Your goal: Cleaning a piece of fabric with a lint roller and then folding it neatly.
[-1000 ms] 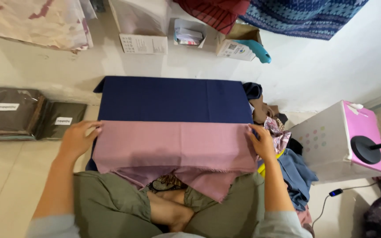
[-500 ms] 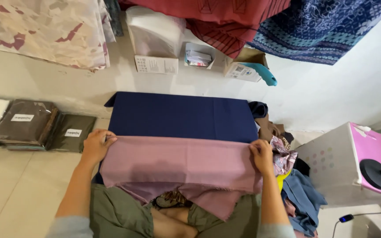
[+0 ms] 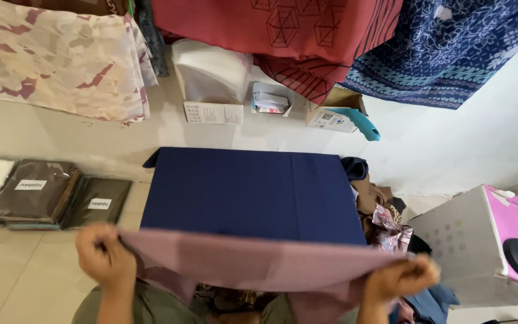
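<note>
We lift a dusty-pink rectangular cloth [image 3: 259, 264] by its top edge.
Our left hand [image 3: 104, 255] and right hand [image 3: 400, 279] each pinch a corner, stretching it above the flat navy-blue fabric [image 3: 247, 192] on the floor.

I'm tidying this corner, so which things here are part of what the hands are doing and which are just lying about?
In use:
- pink cloth, held at its corners by the left hand and right hand
- navy cloth spread beneath it

Lying about:
- packaged dark fabrics
- white and pink box
- crumpled fabric pile
- blue-handled tool
</note>
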